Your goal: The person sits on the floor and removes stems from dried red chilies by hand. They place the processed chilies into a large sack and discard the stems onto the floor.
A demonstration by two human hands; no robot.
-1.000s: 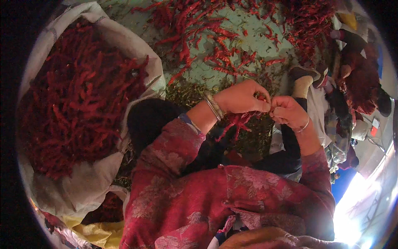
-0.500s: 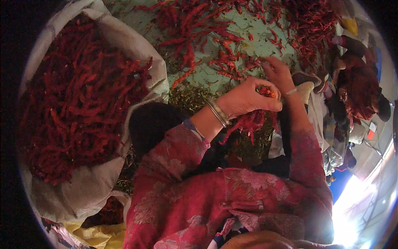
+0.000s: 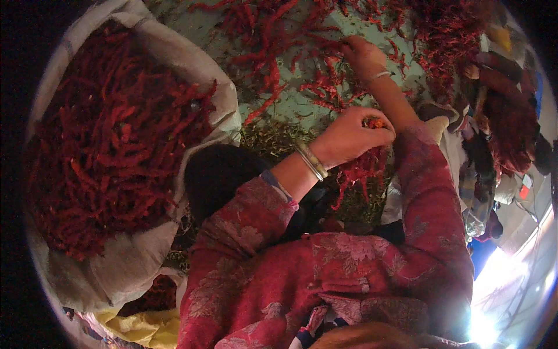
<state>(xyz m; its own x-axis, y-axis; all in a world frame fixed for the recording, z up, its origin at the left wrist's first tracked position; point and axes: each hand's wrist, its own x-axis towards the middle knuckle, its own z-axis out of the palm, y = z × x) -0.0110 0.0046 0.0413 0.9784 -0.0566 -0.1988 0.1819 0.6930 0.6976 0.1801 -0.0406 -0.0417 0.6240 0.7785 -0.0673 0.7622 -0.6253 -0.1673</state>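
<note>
A view from above of a person in a red patterned jacket, seated on the ground among dried red chillies.

The left hand (image 3: 349, 136) is curled shut around a bunch of chillies (image 3: 361, 171), with silver bangles on the wrist. The stem ends sit gathered at the thumb and forefinger, and the pods hang from the underside of the fist, back toward the person's lap — so the bunch's long axis runs from the fingers straight toward the body.

The right hand (image 3: 363, 56) is stretched well beyond the left, away from the body, and rests palm down on the loose chillies (image 3: 279, 64) scattered over a pale green floor. Its fingers are bent among the pods; whether they pinch one cannot be told. The loose pods lie directly under these fingertips and spread away to their left and beyond, at every angle — the right hand is clearly the nearer of the two to them.

Well to the left of both hands, an open pale sack (image 3: 224, 110) is heaped with more red chillies.
</note>
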